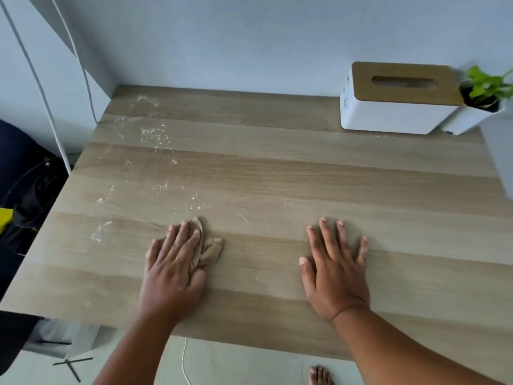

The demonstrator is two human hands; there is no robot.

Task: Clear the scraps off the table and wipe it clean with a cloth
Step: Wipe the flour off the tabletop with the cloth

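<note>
left hand (pixel 173 262) flat, pressing cloth (pixel 209 250) on surface (pixel 277 173); right hand (pixel 334 269) flat, fingers spread; white smears (pixel 155 134) at 10 o'clock

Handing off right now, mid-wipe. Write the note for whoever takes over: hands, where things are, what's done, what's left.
Left hand: flat, fingers straight, pressing the cloth onto the table, left of centre near the front.
Right hand: flat on bare wood, fingers spread, holding nothing.
Done: no solid scraps in sight; centre and right side look clean.
Left: white smears and specks down the left side, beyond the cloth, need wiping.
Tissue box and potted plant stand at the far right corner.
</note>
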